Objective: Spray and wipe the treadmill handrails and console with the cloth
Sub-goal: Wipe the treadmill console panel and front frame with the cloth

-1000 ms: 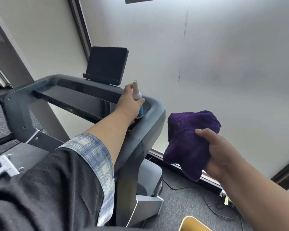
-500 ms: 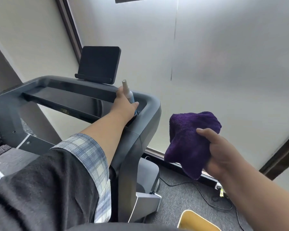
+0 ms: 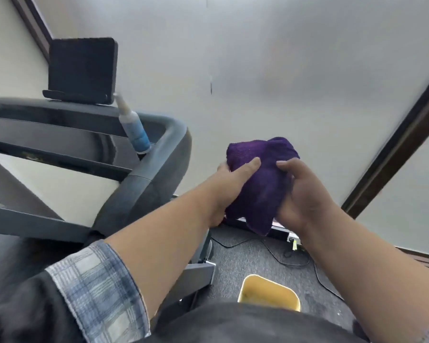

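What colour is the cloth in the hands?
Purple, the cloth, seen best in the head view.

No legible text, label or number anywhere, not even on the spray bottle (image 3: 133,128) or console (image 3: 82,70).

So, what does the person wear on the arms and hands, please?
Both hands, the left hand and the right hand, are bare: no gloves, rings or watch show. The forearms are bare too. The left arm has a blue, grey and white plaid cuff, rolled up near the elbow, under a dark grey outer sleeve. At the right edge only a sliver of similar fabric shows.
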